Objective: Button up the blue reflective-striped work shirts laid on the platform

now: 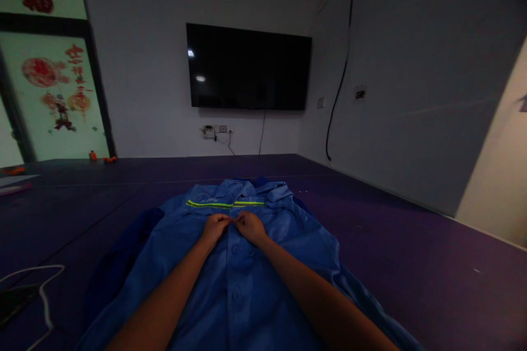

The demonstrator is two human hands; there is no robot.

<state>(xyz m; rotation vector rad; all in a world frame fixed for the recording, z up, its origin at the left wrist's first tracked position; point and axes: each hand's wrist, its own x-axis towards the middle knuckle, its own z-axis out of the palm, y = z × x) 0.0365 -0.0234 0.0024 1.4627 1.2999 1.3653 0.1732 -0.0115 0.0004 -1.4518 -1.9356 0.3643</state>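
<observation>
A blue work shirt [206, 279] lies spread out face up, its collar [239, 189] pointing away from me and yellow-green stripes [209, 204] across the chest. My left hand [216, 227] pinches the front placket just under the stripes. Close beside it, my right hand [251, 227] pinches the same placket, fingertips nearly meeting the left ones. Whatever button is between the fingers is hidden. Lower on the placket, one button [234, 249] and another button [236, 295] show. Darker blue cloth [134, 241] sticks out from beneath the shirt.
The shirt rests on a dark purple floor [403, 263]. At the left lie a white cable [44, 299] and a dark flat object [16, 303]. Small orange objects [93, 156] stand by the door. A television [249, 68] hangs on the far wall; a black cable [340, 90] dangles at the right.
</observation>
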